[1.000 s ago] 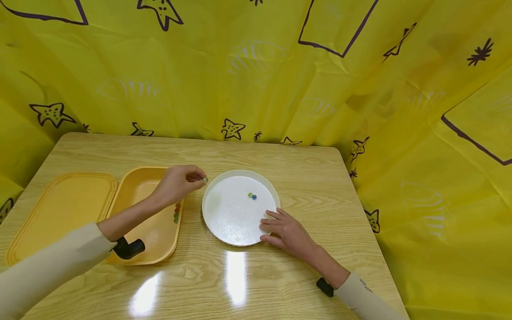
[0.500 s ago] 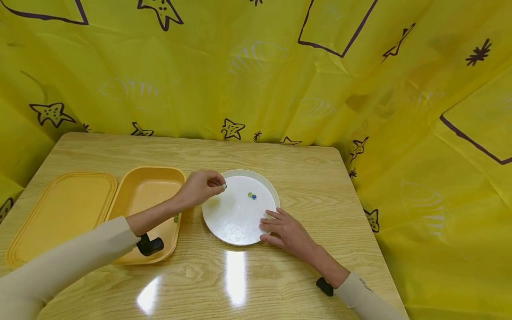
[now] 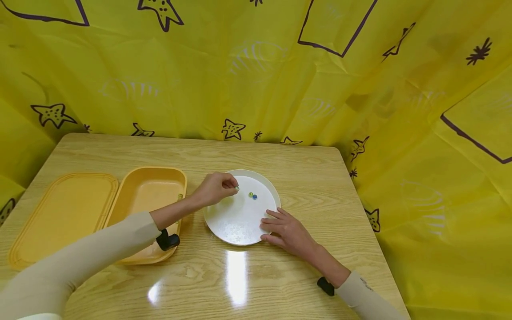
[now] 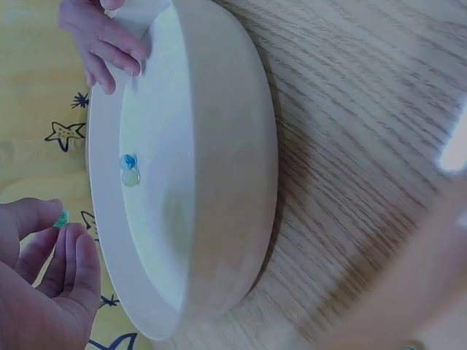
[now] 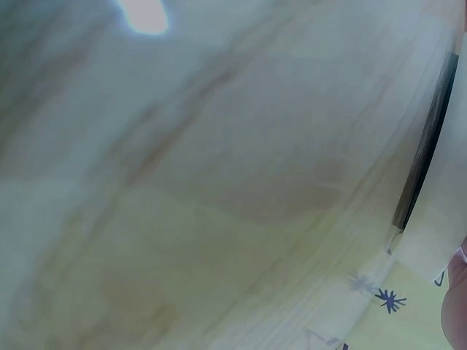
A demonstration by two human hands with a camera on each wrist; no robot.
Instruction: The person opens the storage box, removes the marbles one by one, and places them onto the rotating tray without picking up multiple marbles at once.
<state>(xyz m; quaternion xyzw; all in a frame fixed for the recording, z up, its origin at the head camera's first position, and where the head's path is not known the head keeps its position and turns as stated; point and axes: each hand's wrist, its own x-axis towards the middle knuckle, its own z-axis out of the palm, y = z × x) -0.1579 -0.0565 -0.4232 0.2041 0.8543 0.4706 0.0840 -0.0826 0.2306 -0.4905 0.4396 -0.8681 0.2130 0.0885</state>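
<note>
Between thumb and fingertips my left hand (image 3: 218,189) pinches a green marble (image 4: 63,218), over the left part of a round white tray (image 3: 236,235). Inside the tray a yellow-green marble (image 3: 250,194) and a blue marble (image 3: 255,196) lie side by side. My right hand (image 3: 286,229) rests on the tray's right rim, its fingers reaching inward over the edge. In the left wrist view, the right hand's fingers (image 4: 117,55) lie over the rim at the top. The right wrist view shows mostly table top, with a bit of the hand at its right edge.
A yellow-orange plastic box (image 3: 152,178) stands left of the tray, a yellow marble (image 3: 180,196) at its right wall; my left forearm crosses it. Its matching lid (image 3: 64,213) lies further left. A yellow patterned curtain (image 3: 256,80) hangs behind and right of the wooden table (image 3: 304,173).
My left hand has moved right from the box's edge to over the tray, carrying the green marble. My right hand and the two marbles in the tray have stayed in place.
</note>
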